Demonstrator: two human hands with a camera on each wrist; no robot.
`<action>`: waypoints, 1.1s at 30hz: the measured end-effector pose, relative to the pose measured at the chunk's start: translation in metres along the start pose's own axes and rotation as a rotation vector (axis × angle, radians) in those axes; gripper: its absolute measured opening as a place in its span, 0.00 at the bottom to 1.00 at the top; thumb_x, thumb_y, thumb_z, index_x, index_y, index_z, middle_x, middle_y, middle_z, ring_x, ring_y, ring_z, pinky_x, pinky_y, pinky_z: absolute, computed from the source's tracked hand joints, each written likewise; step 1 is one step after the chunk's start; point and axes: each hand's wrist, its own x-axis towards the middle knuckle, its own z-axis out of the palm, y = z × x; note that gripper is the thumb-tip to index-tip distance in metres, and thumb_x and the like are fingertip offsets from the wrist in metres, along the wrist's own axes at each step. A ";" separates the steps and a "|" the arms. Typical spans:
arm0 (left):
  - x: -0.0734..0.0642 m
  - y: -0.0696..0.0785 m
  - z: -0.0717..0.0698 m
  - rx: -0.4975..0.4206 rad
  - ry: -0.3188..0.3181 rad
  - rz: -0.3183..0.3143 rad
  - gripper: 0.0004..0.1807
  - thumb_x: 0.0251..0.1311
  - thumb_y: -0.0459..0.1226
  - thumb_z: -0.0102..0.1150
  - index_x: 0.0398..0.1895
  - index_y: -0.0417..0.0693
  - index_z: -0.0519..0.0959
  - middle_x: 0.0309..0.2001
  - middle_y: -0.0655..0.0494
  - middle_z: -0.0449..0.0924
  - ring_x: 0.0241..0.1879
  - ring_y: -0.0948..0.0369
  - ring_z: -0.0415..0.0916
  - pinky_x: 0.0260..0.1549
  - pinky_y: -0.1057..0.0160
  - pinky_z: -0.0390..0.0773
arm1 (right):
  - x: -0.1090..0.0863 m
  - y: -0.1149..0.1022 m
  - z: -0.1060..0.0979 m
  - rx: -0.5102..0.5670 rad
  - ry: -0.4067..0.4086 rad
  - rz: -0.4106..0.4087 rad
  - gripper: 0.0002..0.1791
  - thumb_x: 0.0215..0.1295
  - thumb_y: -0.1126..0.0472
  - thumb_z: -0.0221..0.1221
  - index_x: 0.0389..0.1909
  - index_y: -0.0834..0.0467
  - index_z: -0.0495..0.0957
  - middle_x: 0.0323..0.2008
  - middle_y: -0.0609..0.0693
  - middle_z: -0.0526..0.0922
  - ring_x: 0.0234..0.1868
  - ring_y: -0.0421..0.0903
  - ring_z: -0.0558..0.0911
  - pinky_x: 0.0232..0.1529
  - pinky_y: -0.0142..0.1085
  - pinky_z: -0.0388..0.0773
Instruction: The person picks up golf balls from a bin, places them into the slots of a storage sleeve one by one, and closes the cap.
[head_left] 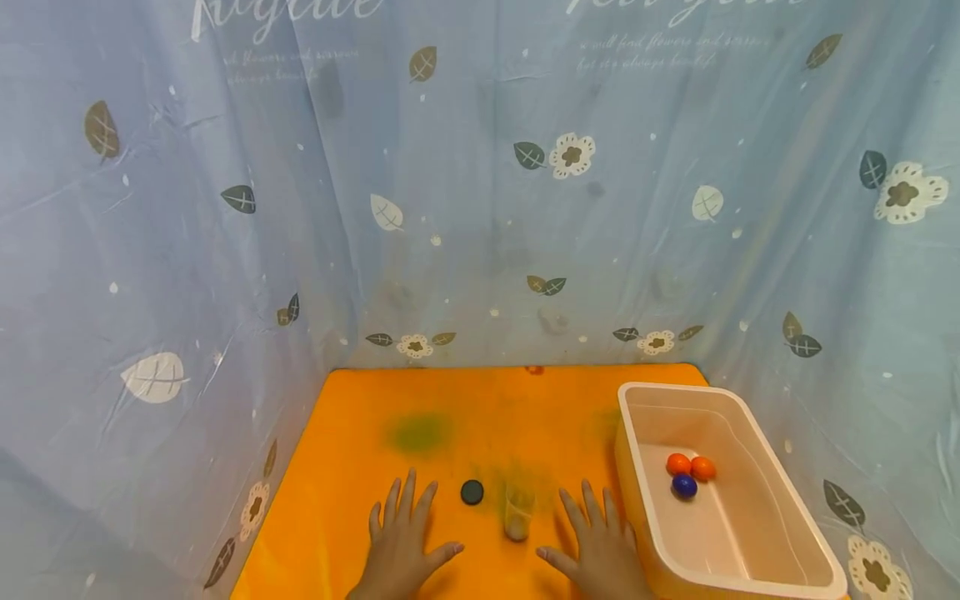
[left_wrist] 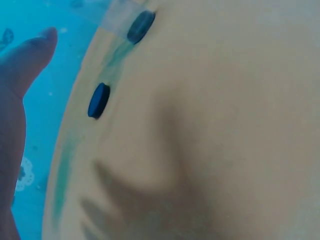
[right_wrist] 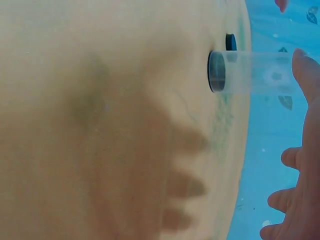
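- Hands spread over the orange worktop (head_left: 322,500): left hand (head_left: 402,542) and right hand (head_left: 606,550), each grip apart.
- Clear cup (head_left: 517,515) stands upright between them, nearer the right hand.
- Black disc (head_left: 472,492) lies just left of the cup.
- Pale bin (head_left: 682,417), far right, holds two orange balls (head_left: 702,469) and a blue ball (head_left: 684,486).
- Flowered curtain (head_left: 480,208) hangs behind.

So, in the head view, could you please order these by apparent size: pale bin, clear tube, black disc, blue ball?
1. pale bin
2. clear tube
3. black disc and blue ball: they look about alike, so unranked
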 end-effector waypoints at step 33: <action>0.058 0.063 0.023 -0.556 -0.222 0.134 0.51 0.65 0.58 0.77 0.84 0.50 0.64 0.76 0.46 0.69 0.73 0.43 0.68 0.67 0.38 0.72 | 0.005 -0.012 -0.017 0.093 0.017 -0.046 0.56 0.64 0.23 0.68 0.84 0.52 0.67 0.82 0.66 0.61 0.76 0.74 0.65 0.61 0.79 0.66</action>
